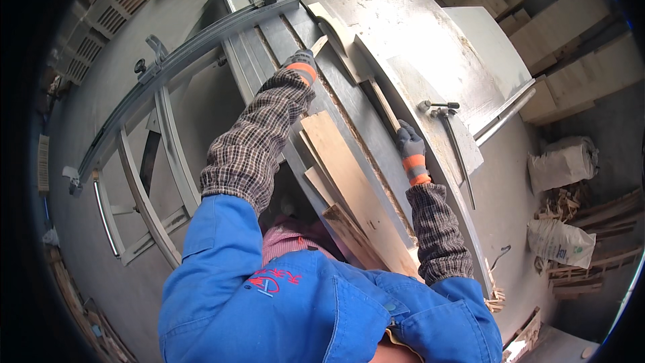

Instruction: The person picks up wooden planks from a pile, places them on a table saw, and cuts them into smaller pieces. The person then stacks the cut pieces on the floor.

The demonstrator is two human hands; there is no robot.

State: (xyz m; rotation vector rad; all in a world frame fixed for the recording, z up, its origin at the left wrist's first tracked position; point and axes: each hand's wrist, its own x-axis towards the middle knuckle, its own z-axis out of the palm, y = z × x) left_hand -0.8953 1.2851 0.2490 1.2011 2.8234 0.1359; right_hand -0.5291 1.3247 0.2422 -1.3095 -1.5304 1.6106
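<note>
Over saw table (396,20), L hand (299,66) fwd, R hand (411,148) nearer.

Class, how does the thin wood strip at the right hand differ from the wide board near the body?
The thin wood strip is narrow, while the wide board is far broader. The strip's near end is at the right hand; no hand touches the board. The strip lies ahead of that hand; the board lies nearer the body. Both are pale wood.

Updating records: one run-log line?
grey-orange gloved left hand: holds pale wooden stick; grey-orange gloved right hand: touches narrow pale wooden strip
</note>
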